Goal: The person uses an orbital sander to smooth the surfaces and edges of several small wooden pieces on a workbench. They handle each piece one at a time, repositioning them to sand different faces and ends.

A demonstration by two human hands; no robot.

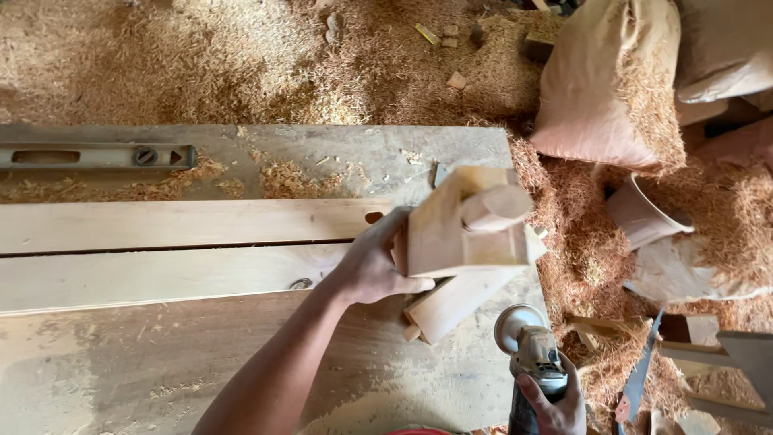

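Pale wooden piece (463,229) — tilted, dusty sander (531,350)

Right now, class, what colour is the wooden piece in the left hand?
Pale tan, bare wood: the wooden piece in the left hand, head view.

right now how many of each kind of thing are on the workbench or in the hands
wooden workpiece, held by the left hand: 1
angle grinder, held by the right hand: 1
pale planks on the workbench: 2
spirit level: 1
Total: 5
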